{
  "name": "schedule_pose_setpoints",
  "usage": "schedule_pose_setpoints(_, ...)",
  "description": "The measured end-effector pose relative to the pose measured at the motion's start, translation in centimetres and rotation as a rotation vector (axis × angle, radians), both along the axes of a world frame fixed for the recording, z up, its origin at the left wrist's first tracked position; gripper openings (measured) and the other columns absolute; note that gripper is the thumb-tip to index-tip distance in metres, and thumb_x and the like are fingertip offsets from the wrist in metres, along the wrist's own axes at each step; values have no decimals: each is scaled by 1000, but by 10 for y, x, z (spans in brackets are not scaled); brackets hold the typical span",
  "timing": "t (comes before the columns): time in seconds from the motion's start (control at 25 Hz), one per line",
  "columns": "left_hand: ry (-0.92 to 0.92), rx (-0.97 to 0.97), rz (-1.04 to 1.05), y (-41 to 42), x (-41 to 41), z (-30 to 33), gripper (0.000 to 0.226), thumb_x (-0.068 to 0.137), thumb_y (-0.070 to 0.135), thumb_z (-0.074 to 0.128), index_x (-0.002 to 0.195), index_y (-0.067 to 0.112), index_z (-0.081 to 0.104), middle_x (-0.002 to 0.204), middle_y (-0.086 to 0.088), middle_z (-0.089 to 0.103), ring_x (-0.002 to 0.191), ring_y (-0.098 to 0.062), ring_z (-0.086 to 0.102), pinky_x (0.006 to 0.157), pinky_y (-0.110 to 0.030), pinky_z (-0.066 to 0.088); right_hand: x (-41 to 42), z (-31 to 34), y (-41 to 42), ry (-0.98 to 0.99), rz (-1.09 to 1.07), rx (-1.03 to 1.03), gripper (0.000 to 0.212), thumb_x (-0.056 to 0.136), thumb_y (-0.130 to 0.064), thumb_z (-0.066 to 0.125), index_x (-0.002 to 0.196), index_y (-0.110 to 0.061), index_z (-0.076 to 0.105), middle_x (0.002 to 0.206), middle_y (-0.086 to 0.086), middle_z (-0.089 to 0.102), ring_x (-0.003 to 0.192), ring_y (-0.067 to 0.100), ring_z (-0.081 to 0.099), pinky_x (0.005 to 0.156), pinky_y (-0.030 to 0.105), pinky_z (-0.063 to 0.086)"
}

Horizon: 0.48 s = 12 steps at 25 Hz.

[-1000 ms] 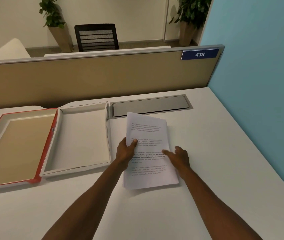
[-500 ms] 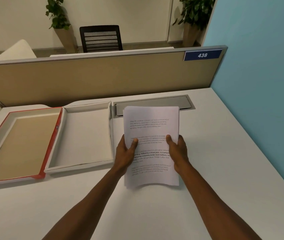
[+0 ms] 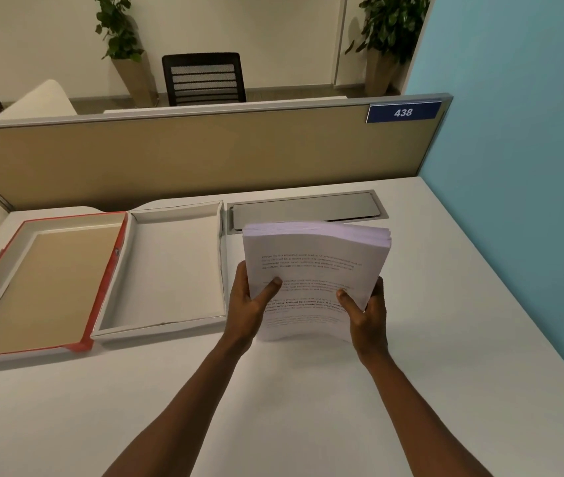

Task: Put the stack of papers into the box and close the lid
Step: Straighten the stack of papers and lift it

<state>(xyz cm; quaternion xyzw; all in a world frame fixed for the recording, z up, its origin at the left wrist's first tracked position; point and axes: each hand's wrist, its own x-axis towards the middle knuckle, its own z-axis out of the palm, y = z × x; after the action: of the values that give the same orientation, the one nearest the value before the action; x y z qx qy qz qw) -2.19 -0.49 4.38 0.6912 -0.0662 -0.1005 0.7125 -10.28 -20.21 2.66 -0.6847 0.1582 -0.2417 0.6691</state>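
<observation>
A thick stack of printed white papers (image 3: 311,256) is lifted off the desk and tilted up towards me, its far edge fanned. My left hand (image 3: 248,304) grips its left edge, thumb on the top sheet. My right hand (image 3: 366,311) grips its right edge the same way. Left of the stack lies the open white box (image 3: 167,330), empty, its long side towards the papers. The red-edged lid (image 3: 107,280) lies upside down against the box's left side, its tan inside facing up.
A grey cable cover (image 3: 308,210) is set into the desk behind the stack. A tan partition (image 3: 205,153) with a blue "438" tag closes the back. A blue wall (image 3: 521,166) borders the white desk (image 3: 308,390) on the right.
My right hand has closed on the stack's right edge. Both hands have raised the papers off the desk and tipped the stack upright towards me.
</observation>
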Motion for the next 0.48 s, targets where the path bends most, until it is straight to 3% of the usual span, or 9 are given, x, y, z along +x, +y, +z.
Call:
schedule_pose_setpoints(0.24, -23, 51, 89, -17, -9, 8, 53, 86, 42, 67, 133, 22, 54, 122, -2, 70, 108, -26, 70, 87, -54, 62, 4, 7, 10, 29, -49, 128, 36, 81, -31, 68, 114, -41, 60, 110, -3, 70, 101, 23, 68, 77, 42, 63)
schedule_pose_setpoints(0.48, -92, 115, 31, 1, -22, -6, 57, 87, 43, 66, 139, 27, 47, 126, 4, 66, 114, -22, 68, 88, -44, 63, -17, 0, 9, 8, -4, -16, 46, 81, -28, 71, 122, -42, 55, 111, -15, 68, 102, 13, 67, 74, 27, 61)
